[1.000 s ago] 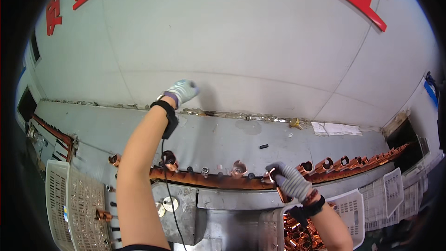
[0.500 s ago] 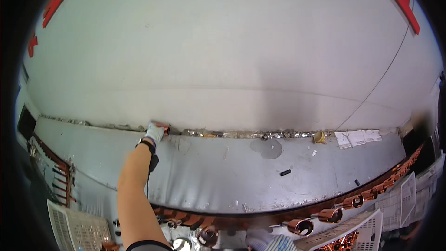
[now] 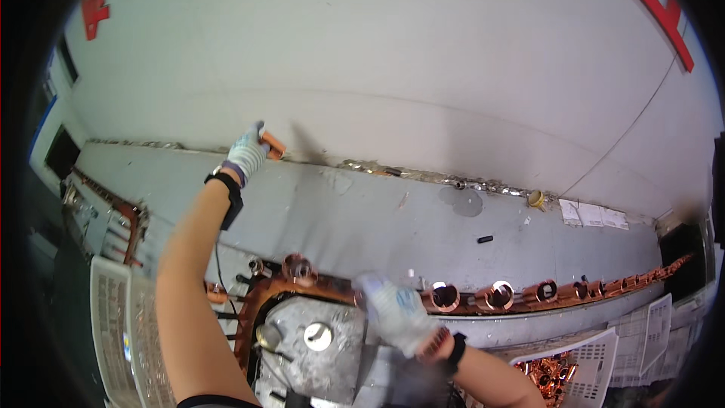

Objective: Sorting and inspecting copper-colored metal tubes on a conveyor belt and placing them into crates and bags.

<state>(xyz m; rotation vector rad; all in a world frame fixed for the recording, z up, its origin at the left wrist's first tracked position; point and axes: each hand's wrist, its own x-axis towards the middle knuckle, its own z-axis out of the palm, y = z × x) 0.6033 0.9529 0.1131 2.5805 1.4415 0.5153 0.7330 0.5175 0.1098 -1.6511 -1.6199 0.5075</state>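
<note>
My left hand (image 3: 249,151), in a pale striped glove, is stretched out towards the wall at the far side of the grey ledge. Its fingers are closed round a short copper-coloured tube (image 3: 273,146), held tilted. Nearer to me, my right hand (image 3: 396,316), also gloved, hovers over the copper-coloured rail (image 3: 472,304). Motion smears its fingers, so their grip cannot be made out. Along that rail stand several round copper-coloured fittings with open mouths; one fitting (image 3: 499,295) is right of this hand and another fitting (image 3: 300,268) is to its left.
Inside the rail's bend lies a metal plate (image 3: 340,340) with a round disc (image 3: 318,336). A white plastic basket (image 3: 593,385) at lower right holds copper pieces; other white crates (image 3: 109,317) stand at left. A small black cylinder (image 3: 485,239) and papers (image 3: 593,214) lie on the ledge.
The view has shifted and turned. My left hand has lifted the copper-coloured tube off the ledge's back edge. My right hand has come up from the lower edge to the rail.
</note>
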